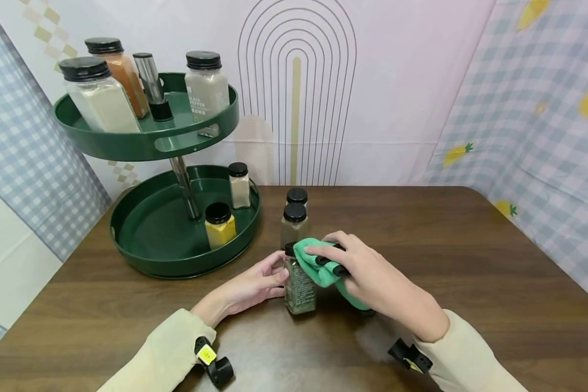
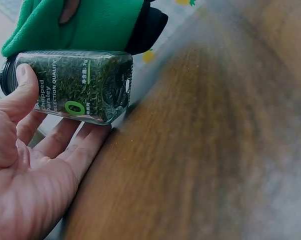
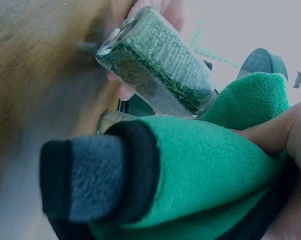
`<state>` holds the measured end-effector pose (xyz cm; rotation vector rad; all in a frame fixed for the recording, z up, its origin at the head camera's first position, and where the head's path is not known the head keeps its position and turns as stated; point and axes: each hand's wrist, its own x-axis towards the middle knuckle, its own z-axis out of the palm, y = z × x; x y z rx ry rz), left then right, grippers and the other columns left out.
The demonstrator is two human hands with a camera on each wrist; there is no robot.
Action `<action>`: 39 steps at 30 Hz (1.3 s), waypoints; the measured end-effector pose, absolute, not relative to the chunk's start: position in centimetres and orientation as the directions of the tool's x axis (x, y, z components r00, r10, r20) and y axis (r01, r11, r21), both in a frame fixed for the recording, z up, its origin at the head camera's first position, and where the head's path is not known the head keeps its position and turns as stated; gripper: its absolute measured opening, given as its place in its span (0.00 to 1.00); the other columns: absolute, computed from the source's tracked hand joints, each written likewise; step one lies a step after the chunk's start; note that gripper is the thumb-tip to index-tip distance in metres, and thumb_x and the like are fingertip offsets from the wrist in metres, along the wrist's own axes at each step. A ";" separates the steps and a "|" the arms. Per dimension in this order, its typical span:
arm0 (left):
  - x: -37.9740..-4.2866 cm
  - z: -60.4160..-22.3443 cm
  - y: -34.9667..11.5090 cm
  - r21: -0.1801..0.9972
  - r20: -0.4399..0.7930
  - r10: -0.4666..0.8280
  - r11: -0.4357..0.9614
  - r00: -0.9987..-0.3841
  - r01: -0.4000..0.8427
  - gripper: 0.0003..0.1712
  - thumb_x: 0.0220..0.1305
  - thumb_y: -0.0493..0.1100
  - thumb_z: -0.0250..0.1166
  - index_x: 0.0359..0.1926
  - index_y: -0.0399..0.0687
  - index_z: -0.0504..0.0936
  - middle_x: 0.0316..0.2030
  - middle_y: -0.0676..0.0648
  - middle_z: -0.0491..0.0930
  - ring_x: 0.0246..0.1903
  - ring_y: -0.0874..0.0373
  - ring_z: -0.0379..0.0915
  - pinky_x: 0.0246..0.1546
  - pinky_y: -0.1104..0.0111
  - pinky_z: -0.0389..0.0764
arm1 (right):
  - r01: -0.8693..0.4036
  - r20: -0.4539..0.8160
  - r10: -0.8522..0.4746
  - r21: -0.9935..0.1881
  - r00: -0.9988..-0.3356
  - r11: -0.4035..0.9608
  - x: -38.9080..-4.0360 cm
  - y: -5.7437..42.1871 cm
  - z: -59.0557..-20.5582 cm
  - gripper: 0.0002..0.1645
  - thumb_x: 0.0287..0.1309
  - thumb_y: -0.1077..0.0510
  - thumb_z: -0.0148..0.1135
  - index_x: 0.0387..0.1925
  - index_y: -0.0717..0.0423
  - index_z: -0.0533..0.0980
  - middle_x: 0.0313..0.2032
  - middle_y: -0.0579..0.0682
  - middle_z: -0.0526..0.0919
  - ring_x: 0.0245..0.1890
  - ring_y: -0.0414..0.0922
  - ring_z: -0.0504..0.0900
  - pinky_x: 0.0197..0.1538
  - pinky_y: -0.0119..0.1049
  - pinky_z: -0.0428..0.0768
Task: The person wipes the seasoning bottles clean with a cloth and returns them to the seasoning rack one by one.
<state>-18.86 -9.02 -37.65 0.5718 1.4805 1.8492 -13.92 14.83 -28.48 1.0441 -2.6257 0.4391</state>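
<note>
The left grip (image 1: 255, 283) is holding a square-sided, clear jar (image 1: 301, 291) of chopped green parsley between thumb and fingers; the jar is leaning a little, low over the front of the tabletop (image 1: 421, 234), and whether its base is touching the wood is hard to tell. The right grip (image 1: 367, 267) is clutching a cloth (image 3: 205, 165), fuzzy green pile with dark edging, bunched in soft folds. The cloth is pressing against the jar's upper part and partly covering its black lid in the head view. Just behind, two black-lidded jars (image 1: 294, 231) are standing in line, the nearer one partly blocking the farther. To their left, a round, two-tier rack (image 1: 186, 267) in smooth green is carrying a yellow jar (image 1: 220, 231) and a small pale jar (image 1: 240, 190) below, three bigger jars (image 1: 208, 92) above. Beyond, a patterned curtain (image 1: 397, 98) is hanging.
</note>
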 end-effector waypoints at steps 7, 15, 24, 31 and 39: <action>-18.9 -37.7 -8.9 0.959 -0.066 0.735 -0.141 -0.675 -0.247 0.21 0.71 0.43 0.49 0.60 0.47 0.54 0.52 0.48 0.69 0.54 0.57 0.69 0.63 0.54 0.63 | -0.721 0.286 -0.672 -0.125 -0.683 0.681 -13.7 14.6 -28.5 0.38 0.43 0.78 0.50 0.54 0.43 0.75 0.48 0.50 0.73 0.45 0.46 0.75 0.45 0.40 0.77; -19.1 -37.8 -9.0 0.957 -0.095 0.739 -0.117 -0.666 -0.266 0.33 0.71 0.46 0.49 0.68 0.42 0.44 0.60 0.42 0.64 0.57 0.56 0.67 0.65 0.53 0.59 | -0.729 0.164 -0.711 -0.112 -0.684 0.675 -13.4 14.6 -28.5 0.39 0.41 0.78 0.52 0.52 0.41 0.76 0.44 0.46 0.74 0.38 0.43 0.72 0.41 0.38 0.75; -19.2 -37.7 -9.2 0.933 -0.110 0.760 -0.143 -0.641 -0.330 0.39 0.72 0.48 0.45 0.71 0.41 0.33 0.70 0.33 0.46 0.68 0.43 0.49 0.67 0.51 0.52 | -0.730 -0.052 -0.746 -0.166 -0.664 0.663 -12.4 14.5 -28.0 0.37 0.43 0.77 0.52 0.49 0.38 0.77 0.37 0.41 0.71 0.35 0.39 0.70 0.37 0.31 0.72; -19.2 -37.8 -9.3 0.919 -0.104 0.769 -0.169 -0.631 -0.357 0.41 0.72 0.48 0.45 0.71 0.42 0.29 0.70 0.33 0.43 0.69 0.42 0.44 0.68 0.51 0.50 | -0.761 -0.030 -0.789 -0.246 -0.613 0.601 -12.4 15.1 -27.1 0.41 0.42 0.78 0.47 0.51 0.34 0.76 0.41 0.37 0.75 0.38 0.35 0.72 0.40 0.29 0.73; -19.1 -37.6 -9.2 0.921 -0.109 0.770 -0.160 -0.629 -0.356 0.45 0.69 0.49 0.51 0.71 0.42 0.31 0.71 0.35 0.44 0.68 0.46 0.50 0.68 0.53 0.51 | -0.645 0.355 -0.580 -0.094 -0.734 0.759 -13.7 15.3 -27.9 0.40 0.45 0.77 0.51 0.56 0.39 0.73 0.47 0.45 0.76 0.42 0.43 0.76 0.37 0.39 0.76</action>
